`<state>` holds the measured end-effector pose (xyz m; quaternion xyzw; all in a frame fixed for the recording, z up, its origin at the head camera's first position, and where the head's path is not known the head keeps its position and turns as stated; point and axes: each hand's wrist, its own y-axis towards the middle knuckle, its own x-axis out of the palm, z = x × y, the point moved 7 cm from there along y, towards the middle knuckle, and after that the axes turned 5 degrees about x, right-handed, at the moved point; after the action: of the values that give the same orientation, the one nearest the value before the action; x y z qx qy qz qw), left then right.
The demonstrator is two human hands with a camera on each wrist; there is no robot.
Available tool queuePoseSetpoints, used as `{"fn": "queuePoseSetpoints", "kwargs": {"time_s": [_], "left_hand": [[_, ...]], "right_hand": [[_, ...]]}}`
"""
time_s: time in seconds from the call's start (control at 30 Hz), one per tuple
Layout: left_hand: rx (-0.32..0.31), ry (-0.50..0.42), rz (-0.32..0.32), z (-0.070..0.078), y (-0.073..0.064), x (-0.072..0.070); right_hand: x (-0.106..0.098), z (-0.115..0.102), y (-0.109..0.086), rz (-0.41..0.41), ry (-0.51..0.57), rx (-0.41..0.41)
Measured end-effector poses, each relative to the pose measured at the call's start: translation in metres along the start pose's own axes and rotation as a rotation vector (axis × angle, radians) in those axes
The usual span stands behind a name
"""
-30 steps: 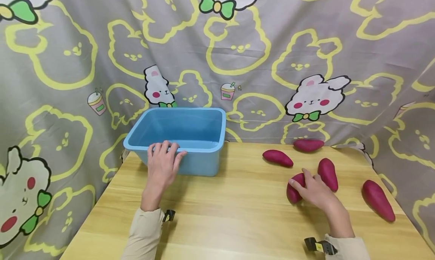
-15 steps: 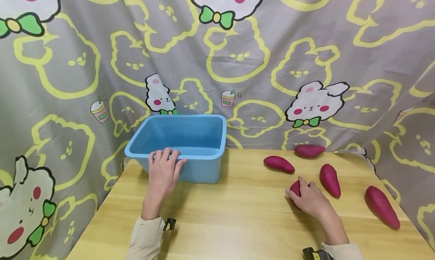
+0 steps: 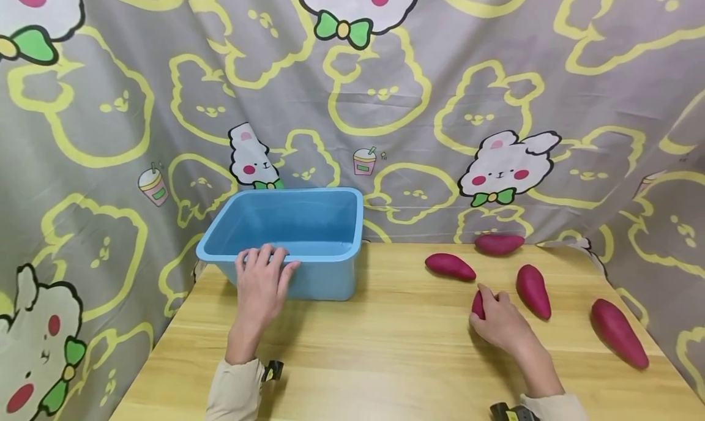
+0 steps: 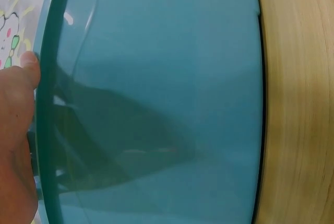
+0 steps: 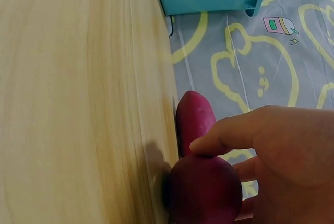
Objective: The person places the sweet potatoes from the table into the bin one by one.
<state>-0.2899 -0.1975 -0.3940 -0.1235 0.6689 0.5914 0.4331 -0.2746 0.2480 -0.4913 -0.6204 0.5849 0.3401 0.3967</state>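
Observation:
My left hand [image 3: 259, 289] grips the near rim of a blue plastic basin [image 3: 327, 279], fingers hooked over the edge and thumb along the outer side. In the left wrist view the basin's wall [image 4: 172, 78] fills most of the picture. On the right, my right hand [image 3: 503, 324] holds a purple sweet potato [image 5: 204, 191] between thumb and fingers, close over the table. Most of that sweet potato is hidden behind the hand in the head view. Just beyond it lies another sweet potato [image 3: 450, 267], and one more [image 3: 533, 291] is right of the hand.
Another sweet potato [image 3: 499, 245] lies by the table's back edge, and one [image 3: 619, 334] sits far right. A patterned grey curtain [image 3: 396, 121] hangs behind and beside the wooden table [image 3: 363, 360]. The basin stands at the table's back left.
My right hand has closed round the near sweet potato and turned it slightly, covering more of it. The left hand stays on the basin's rim. The head view has tilted a little.

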Motion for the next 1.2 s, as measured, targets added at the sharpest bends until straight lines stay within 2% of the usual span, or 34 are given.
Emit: {"fn": "queuePoseSetpoints", "kwargs": {"time_s": [0.47, 1.0, 1.2], "left_hand": [[0.005, -0.007, -0.003, -0.001, 0.0, 0.0], [-0.003, -0.027, 0.01, -0.001, 0.001, 0.0], [-0.007, -0.026, 0.006, -0.002, 0.001, 0.0]], "right_hand": [[0.0, 0.0, -0.003, 0.017, 0.011, 0.007], [-0.016, -0.001, -0.001, 0.128, 0.003, -0.065], [-0.021, -0.003, -0.001, 0.15, 0.004, -0.069]]}}
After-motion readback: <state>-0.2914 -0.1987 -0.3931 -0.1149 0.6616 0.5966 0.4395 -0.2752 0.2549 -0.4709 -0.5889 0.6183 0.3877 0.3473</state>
